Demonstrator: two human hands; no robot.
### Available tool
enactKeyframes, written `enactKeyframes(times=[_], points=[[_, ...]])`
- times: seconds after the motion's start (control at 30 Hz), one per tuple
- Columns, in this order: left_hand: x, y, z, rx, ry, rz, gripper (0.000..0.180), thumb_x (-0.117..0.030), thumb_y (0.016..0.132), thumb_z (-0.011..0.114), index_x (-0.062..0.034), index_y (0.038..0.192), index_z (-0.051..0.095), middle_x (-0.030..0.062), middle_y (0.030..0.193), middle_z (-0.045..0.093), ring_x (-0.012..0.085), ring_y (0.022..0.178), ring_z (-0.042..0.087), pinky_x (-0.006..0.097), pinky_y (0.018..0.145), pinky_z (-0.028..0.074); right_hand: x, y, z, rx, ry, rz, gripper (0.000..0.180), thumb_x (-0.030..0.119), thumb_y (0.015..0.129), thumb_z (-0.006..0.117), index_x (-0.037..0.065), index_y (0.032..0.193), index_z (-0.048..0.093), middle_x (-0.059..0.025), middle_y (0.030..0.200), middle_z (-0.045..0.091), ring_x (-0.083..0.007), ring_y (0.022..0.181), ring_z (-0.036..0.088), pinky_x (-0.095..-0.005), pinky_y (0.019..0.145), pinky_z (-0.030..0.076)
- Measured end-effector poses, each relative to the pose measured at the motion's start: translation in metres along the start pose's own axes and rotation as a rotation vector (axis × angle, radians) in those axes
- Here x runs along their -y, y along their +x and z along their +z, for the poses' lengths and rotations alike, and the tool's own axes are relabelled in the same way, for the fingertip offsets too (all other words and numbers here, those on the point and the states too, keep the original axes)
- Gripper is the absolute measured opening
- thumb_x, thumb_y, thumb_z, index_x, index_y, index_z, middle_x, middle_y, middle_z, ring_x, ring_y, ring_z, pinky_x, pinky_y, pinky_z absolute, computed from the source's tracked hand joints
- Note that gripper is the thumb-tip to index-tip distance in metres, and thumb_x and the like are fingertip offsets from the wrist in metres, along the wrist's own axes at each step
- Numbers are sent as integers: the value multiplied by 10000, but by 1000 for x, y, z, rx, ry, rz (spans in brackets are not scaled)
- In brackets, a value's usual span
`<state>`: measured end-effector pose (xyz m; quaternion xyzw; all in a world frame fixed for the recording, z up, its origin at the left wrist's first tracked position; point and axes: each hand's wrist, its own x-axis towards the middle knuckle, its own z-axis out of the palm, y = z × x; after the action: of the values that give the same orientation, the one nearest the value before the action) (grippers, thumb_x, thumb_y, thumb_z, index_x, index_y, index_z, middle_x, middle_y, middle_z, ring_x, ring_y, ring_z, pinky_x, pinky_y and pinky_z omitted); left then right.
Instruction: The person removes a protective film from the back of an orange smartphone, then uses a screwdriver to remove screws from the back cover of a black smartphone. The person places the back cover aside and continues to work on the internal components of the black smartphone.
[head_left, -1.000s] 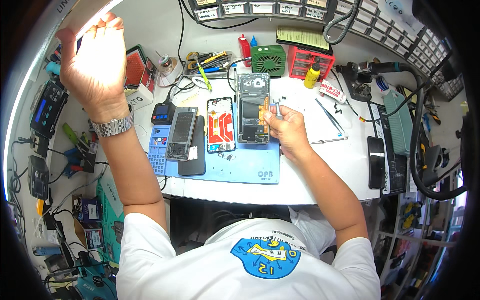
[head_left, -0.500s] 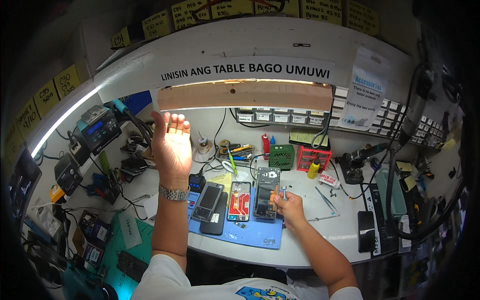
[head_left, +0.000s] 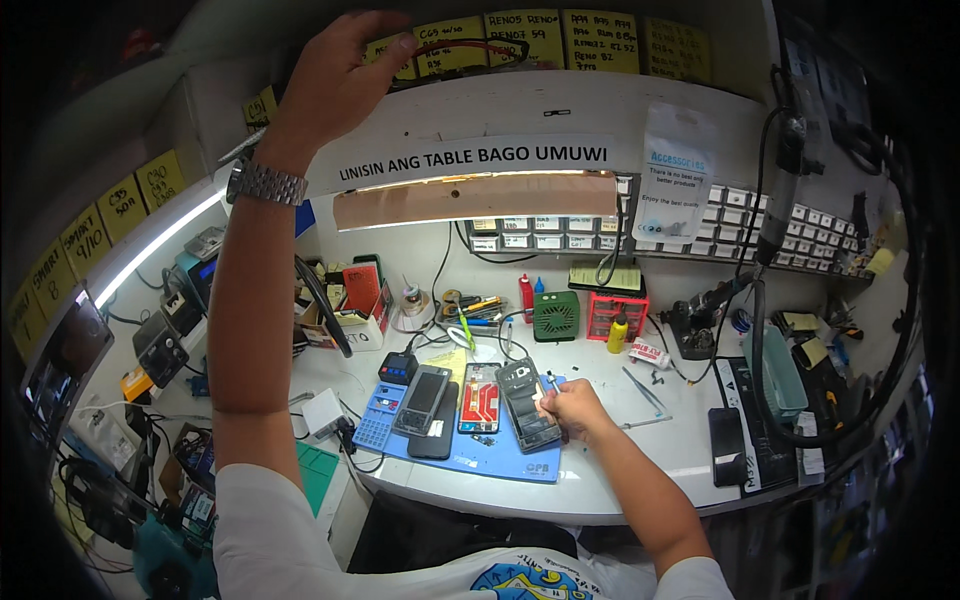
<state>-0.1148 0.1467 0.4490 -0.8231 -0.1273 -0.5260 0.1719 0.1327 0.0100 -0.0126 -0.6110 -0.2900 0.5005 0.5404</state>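
Note:
My left hand is raised to the shelf above the bench, thumb and fingers apart, its thumb by the end of dark-and-red eyeglasses. The fingertips are partly hidden, and I cannot tell whether they touch the glasses. My right hand is closed on the right edge of an opened phone, tilted over the blue mat. A slim metal tool sticks up from the same hand. Left of that phone lie an opened phone with a red inside, a grey phone frame and a dark phone panel.
A green box-shaped device, a red drawer box and a yellow bottle stand at the back. Tweezers and a black phone lie to the right. A light panel hangs over the bench.
My left hand has risen from in front of the light panel to the shelf by the eyeglasses. The phone in my right hand has tilted. The view has shifted.

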Motion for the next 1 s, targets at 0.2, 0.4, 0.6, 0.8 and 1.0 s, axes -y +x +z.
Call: enactKeyframes(times=[0.2, 0.4, 0.6, 0.8, 1.0], points=[[32, 21, 31, 152, 100, -18, 320, -289, 1069, 739, -76, 1301, 795, 121, 1190, 816, 206, 982, 793, 330, 850, 599, -12, 10, -10, -93, -332, 25, 243, 114, 885, 805, -117, 951, 770, -207, 857, 777, -248, 719, 766, -411, 631, 595], [22, 15, -11, -304, -77, -33, 272, -163, 1073, 697, -70, 1312, 785, 107, 1190, 827, 213, 1075, 794, 323, 964, 597, 14, -5, 5, -84, -901, -137, 407, 334, 885, 854, -67, 936, 805, -255, 939, 796, -366, 853, 781, -444, 815, 619], [-63, -130, 29, -19, -1308, -254, 447, 4, 994, 662, -3, 1434, 582, 214, 1498, 605, 275, 1135, 709, 372, 1054, 581, 37, -52, -20, -190, -514, -355, 379, 301, 1012, 781, -48, 878, 716, -203, 668, 712, -362, 667, 756, -472, 703, 600], [-195, -259, 76, 515, -1400, -690, 612, -388, 1064, 622, 35, 1498, 540, 263, 1364, 694, 286, 989, 771, 418, 915, 600, 60, -150, -20, 121, 174, -813, 424, 428, 1138, 634, 26, 1220, 740, -23, 1065, 740, -79, 1057, 617, -304, 975, 498], [-308, -316, 156, 537, -1619, -1007, 449, -81, 1015, 674, -36, 1455, 595, 182, 1425, 662, 240, 851, 769, 322, 618, 663, 0, -252, -71, -67, 201, -586, 363, 340, 1055, 786, 10, 1201, 749, -14, 1024, 739, -66, 949, 629, -302, 838, 522]])
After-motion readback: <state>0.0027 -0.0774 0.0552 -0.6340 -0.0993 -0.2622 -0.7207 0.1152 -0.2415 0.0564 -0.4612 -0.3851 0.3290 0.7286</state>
